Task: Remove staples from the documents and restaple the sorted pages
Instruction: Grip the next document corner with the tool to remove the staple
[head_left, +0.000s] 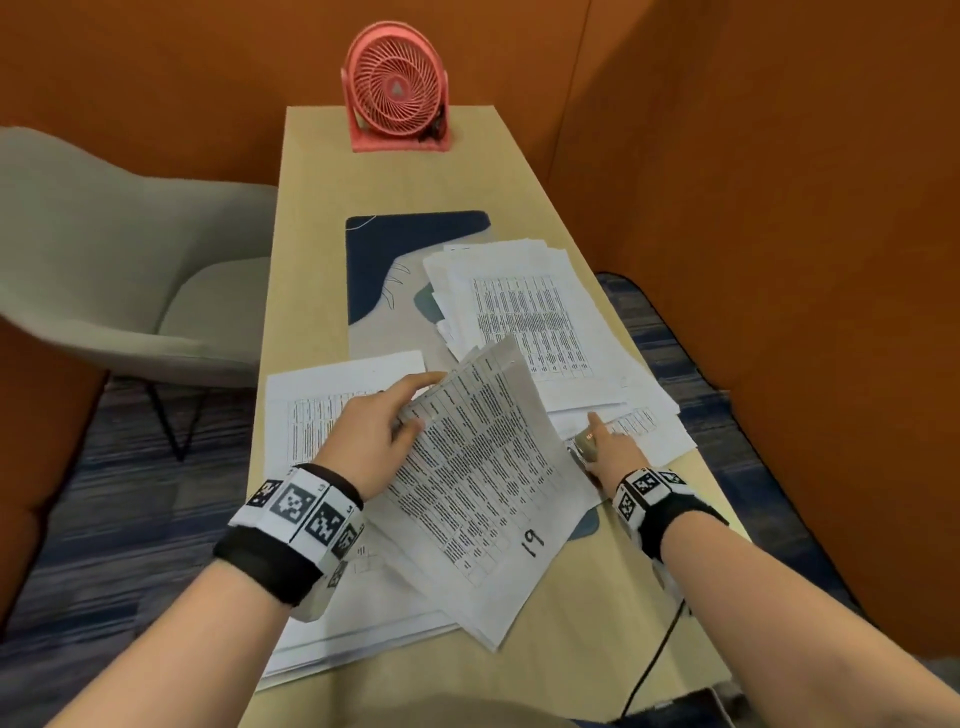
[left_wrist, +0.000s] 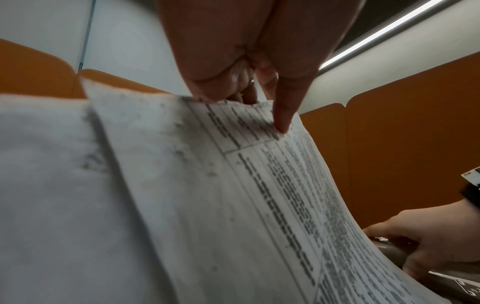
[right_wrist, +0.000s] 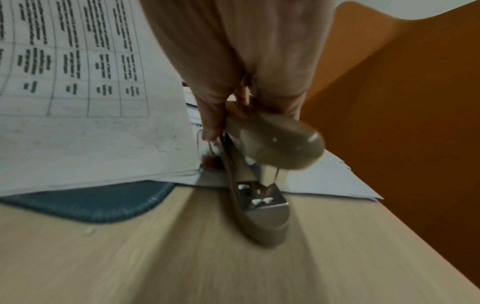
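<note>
My left hand (head_left: 387, 415) pinches the top edge of a bundle of printed table pages (head_left: 483, 467), marked "19" at its lower end, and holds it tilted up off the desk. In the left wrist view the thumb and fingers (left_wrist: 281, 121) clamp that upper edge of the pages (left_wrist: 233, 195). My right hand (head_left: 605, 441) grips a beige stapler (head_left: 584, 441) just right of the bundle. The right wrist view shows the stapler (right_wrist: 262, 164) held above the desk top, its jaws apart, with the metal anvil visible.
More loose printed sheets lie in a pile (head_left: 545, 322) at the back right and a flat stack (head_left: 322, 405) under my left hand. A dark blue desk mat (head_left: 384, 249) lies mid-desk, a pink fan (head_left: 397, 88) stands at the far end, and a grey chair (head_left: 104, 260) is to the left. Orange partition walls enclose the desk.
</note>
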